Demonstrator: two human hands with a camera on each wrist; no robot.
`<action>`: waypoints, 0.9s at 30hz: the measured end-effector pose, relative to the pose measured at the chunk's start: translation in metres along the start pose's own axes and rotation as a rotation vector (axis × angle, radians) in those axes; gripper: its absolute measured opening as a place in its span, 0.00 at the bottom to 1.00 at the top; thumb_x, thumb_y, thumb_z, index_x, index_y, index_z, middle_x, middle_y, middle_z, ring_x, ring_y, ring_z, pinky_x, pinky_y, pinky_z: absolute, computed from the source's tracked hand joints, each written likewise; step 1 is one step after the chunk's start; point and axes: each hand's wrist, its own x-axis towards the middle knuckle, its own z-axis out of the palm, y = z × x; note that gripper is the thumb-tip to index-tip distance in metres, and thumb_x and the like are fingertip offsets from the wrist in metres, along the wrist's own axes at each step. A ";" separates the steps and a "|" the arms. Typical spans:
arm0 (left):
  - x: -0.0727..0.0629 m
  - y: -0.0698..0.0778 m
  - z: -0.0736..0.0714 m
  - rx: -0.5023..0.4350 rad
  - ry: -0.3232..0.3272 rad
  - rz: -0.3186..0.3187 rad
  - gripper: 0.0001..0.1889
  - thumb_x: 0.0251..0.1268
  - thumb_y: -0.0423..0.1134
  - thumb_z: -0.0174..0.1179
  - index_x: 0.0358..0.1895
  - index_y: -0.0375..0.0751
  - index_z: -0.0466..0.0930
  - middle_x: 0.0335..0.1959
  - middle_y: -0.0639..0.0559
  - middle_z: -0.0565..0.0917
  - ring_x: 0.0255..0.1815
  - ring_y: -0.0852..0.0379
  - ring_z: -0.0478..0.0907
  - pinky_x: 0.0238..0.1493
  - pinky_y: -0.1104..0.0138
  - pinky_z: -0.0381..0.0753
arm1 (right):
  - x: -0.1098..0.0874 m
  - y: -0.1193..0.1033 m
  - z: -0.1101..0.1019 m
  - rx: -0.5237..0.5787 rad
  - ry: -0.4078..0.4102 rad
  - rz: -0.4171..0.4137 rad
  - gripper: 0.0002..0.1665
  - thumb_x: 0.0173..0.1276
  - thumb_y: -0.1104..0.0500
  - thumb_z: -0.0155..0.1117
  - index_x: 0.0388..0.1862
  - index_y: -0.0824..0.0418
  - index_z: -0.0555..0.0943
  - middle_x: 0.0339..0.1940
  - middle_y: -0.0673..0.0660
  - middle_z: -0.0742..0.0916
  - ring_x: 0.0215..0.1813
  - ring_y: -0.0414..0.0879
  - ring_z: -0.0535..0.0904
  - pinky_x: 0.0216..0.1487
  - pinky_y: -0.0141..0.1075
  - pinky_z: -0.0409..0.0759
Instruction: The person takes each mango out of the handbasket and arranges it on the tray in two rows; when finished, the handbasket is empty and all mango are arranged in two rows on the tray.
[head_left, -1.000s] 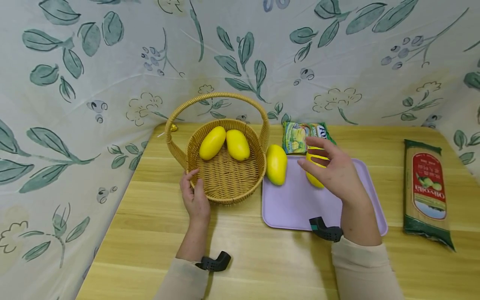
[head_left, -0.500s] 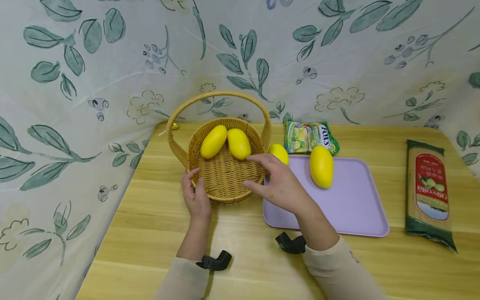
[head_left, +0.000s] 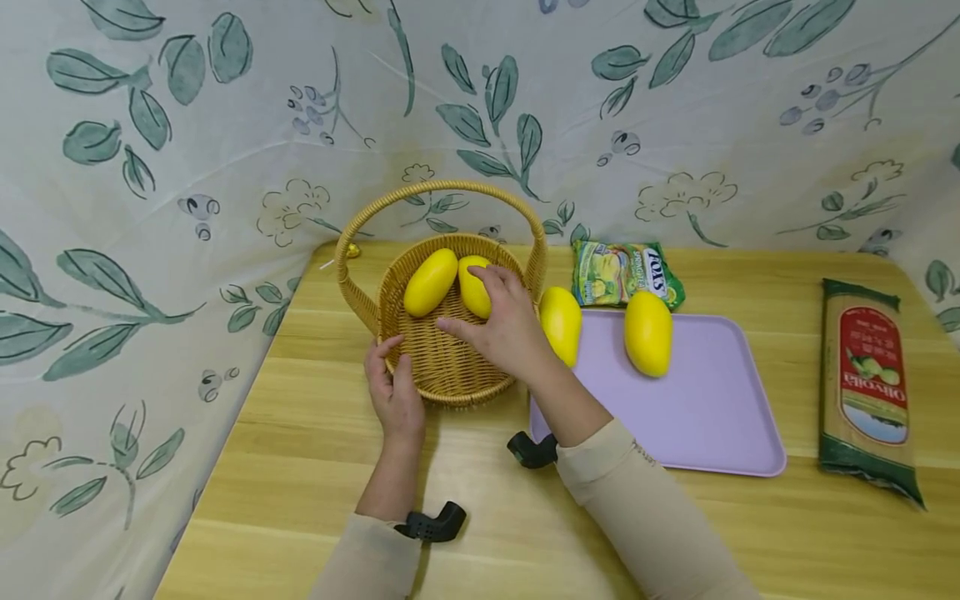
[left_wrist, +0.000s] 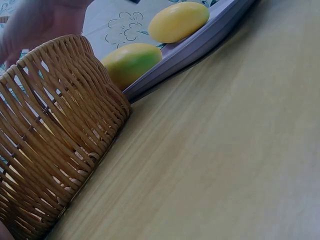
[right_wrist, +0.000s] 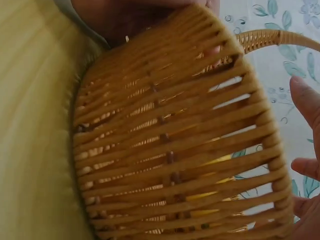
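Note:
A wicker basket [head_left: 450, 358] with a tall arched handle stands on the table, two yellow mangoes inside: one on the left [head_left: 431, 282], another on the right [head_left: 474, 292]. My left hand [head_left: 399, 404] grips the basket's front left rim, fingertips over the edge. Over the basket's right side reaches my right hand [head_left: 510, 329], its fingers and thumb spread apart. Its fingers partly hide the right mango; whether they touch it I cannot tell. Two more mangoes are on the lilac tray [head_left: 705, 417]: one at its left edge [head_left: 560, 325], one farther right [head_left: 648, 333].
Behind the tray lies a green snack packet [head_left: 626, 273]. A long noodle packet [head_left: 866, 387] is on the table at the far right. A small gold object [head_left: 352, 249] sits behind the basket at left. A leaf-patterned cloth [head_left: 360, 108] hangs at the back.
My right hand has moved left, from over the right mango on the tray to over the basket, carrying nothing visible. The left hand has stayed at the basket's rim.

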 end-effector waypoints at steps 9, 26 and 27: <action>0.000 0.000 0.000 0.015 -0.013 -0.011 0.16 0.75 0.32 0.46 0.60 0.28 0.70 0.80 0.45 0.56 0.85 0.47 0.43 0.83 0.47 0.42 | 0.030 0.002 0.010 -0.055 -0.008 0.147 0.59 0.61 0.28 0.69 0.83 0.51 0.57 0.83 0.63 0.59 0.78 0.69 0.63 0.74 0.63 0.66; -0.001 -0.001 -0.001 0.018 -0.017 0.007 0.17 0.75 0.32 0.46 0.60 0.27 0.70 0.80 0.43 0.55 0.85 0.46 0.43 0.83 0.47 0.42 | 0.048 0.013 0.020 -0.085 -0.072 0.221 0.56 0.66 0.38 0.70 0.84 0.48 0.52 0.83 0.67 0.57 0.65 0.67 0.78 0.66 0.60 0.76; -0.001 -0.001 -0.001 0.017 -0.016 0.008 0.17 0.75 0.32 0.46 0.60 0.27 0.70 0.80 0.43 0.55 0.85 0.46 0.44 0.83 0.47 0.42 | 0.048 0.014 0.020 -0.090 -0.076 0.225 0.55 0.67 0.39 0.70 0.84 0.48 0.52 0.83 0.67 0.57 0.65 0.67 0.78 0.66 0.59 0.76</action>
